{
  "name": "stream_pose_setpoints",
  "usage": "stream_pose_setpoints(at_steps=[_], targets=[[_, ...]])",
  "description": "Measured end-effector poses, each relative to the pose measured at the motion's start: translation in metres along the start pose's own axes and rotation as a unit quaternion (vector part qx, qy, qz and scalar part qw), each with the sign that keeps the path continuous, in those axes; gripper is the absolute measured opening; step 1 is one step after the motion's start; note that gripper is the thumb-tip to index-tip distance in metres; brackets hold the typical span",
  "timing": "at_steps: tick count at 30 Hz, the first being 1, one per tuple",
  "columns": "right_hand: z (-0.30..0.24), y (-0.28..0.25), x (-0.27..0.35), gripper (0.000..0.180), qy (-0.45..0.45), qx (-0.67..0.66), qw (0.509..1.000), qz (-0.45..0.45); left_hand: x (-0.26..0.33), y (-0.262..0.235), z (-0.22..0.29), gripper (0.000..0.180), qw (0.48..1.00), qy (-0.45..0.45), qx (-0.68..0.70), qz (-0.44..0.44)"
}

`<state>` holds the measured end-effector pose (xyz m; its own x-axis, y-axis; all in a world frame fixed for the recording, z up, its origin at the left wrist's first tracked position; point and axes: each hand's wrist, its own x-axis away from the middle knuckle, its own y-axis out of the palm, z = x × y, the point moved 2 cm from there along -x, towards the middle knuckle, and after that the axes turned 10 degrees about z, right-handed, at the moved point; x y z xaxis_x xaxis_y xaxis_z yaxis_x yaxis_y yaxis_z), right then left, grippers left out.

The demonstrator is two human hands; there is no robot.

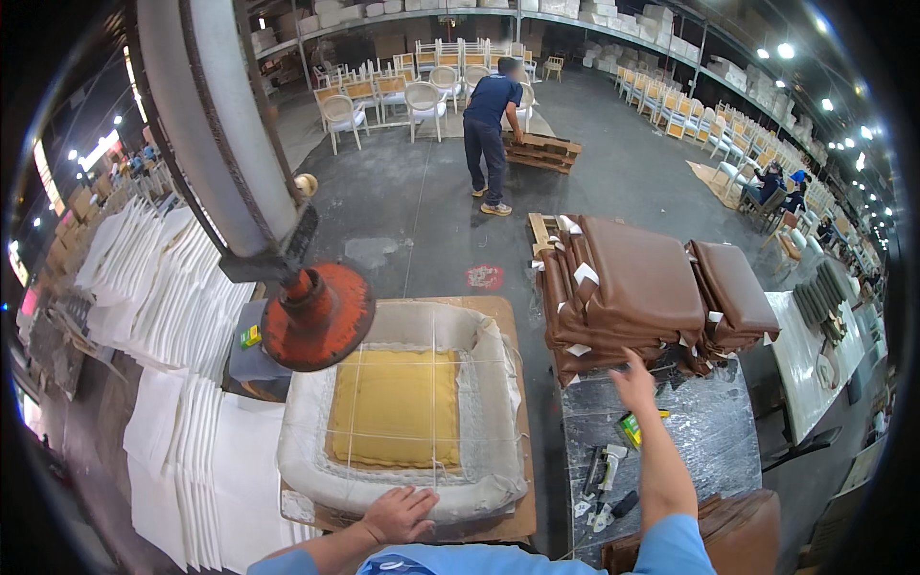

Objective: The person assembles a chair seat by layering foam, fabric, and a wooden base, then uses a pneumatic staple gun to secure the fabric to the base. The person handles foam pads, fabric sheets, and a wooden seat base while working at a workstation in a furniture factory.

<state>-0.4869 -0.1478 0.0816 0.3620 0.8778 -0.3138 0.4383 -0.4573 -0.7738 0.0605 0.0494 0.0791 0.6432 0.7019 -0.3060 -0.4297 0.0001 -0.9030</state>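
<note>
My left hand [401, 515] lies flat, fingers out, on the near rim of a white fabric-lined padded frame [316, 460]. In the middle of that frame sits a yellow cushion [395, 407], with thin strings stretched across it. My right hand [633, 381] is raised over the wrapped table [709, 412], just short of a stack of brown leather covers [642, 287]. Its index finger points away from me and nothing shows in its grasp. Below it lie a green and yellow box [632, 428] and a whitish hand tool [610, 467].
An orange round press head [321, 321] hangs on a column over the frame's far left corner. White foam sheets [182, 287] are stacked at left. More brown leather [738, 537] lies near my right elbow. Farther off, a person [491, 134] bends over a wooden pallet [543, 153].
</note>
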Motion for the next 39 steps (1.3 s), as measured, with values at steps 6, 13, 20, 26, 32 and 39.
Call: stream_pose_setpoints(at_steps=[6, 13, 20, 26, 32, 39], targets=[[-0.172, 0.100, -0.096, 0.092, -0.066, 0.079, 0.971, -0.216, -0.007, 0.014, 0.001, 0.055, 0.998, -0.014, 0.040, 0.046], [-0.298, 0.188, -0.117, 0.088, -0.061, 0.082, 0.952, -0.290, -0.012, 0.015, 0.003, 0.055, 0.994, -0.066, 0.067, 0.046], [-0.284, 0.239, -0.107, 0.078, -0.054, 0.093, 0.969, -0.223, -0.025, 0.015, 0.006, 0.053, 0.986, -0.136, 0.093, 0.031], [-0.262, 0.271, -0.109, 0.068, -0.044, 0.011, 0.953, -0.298, -0.034, 0.020, 0.009, 0.051, 0.945, -0.266, 0.128, -0.138], [-0.245, 0.292, -0.150, 0.067, -0.005, -0.019, 0.951, -0.309, -0.033, 0.039, 0.003, 0.051, 0.942, -0.271, 0.116, -0.159], [-0.185, 0.284, -0.184, 0.062, 0.088, 0.041, 0.970, -0.225, -0.024, 0.051, -0.013, 0.055, 0.917, -0.285, 0.168, -0.225]])
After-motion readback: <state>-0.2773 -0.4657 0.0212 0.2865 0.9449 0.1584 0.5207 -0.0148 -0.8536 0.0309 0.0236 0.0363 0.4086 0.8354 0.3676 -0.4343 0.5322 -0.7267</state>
